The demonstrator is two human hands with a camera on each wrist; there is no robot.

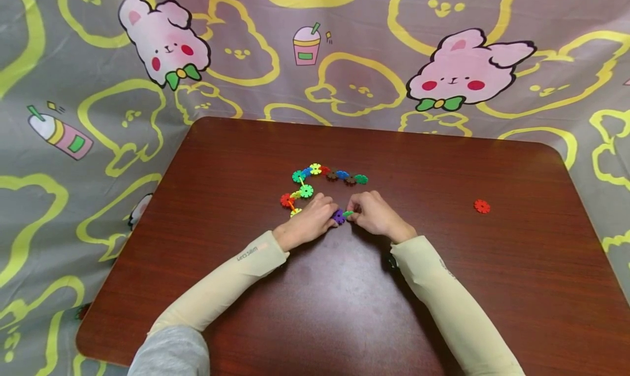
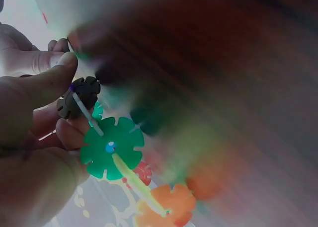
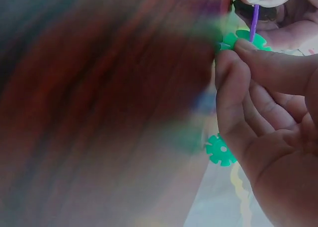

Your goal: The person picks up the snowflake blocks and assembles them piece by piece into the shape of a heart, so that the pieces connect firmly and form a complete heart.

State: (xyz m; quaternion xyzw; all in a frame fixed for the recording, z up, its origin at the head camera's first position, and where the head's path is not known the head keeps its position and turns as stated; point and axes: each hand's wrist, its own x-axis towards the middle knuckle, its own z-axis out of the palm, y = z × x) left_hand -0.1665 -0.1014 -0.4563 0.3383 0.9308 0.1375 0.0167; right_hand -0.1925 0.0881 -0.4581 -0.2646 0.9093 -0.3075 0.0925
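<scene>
A winding chain of notched plastic discs (image 1: 306, 191) in several colours lies on the table and runs under my left hand (image 1: 311, 220). That hand's thumb and fingers pinch the chain's near end, around a dark disc (image 2: 79, 98) and a purple disc (image 1: 338, 217). Between thumb and forefinger, my right hand (image 1: 378, 215) pinches a green disc (image 3: 228, 41), its edge against the purple disc, which stands edge-on in the right wrist view. Past the left fingers, a larger-looking green disc (image 2: 112, 148) and an orange disc (image 2: 166, 207) follow along the chain.
A loose red disc (image 1: 482, 206) lies on the right side of the brown table (image 1: 236, 163). The chain's far end, a green disc (image 1: 361, 179), lies beyond my right hand. A patterned curtain (image 1: 354, 86) hangs behind the table and along its left side.
</scene>
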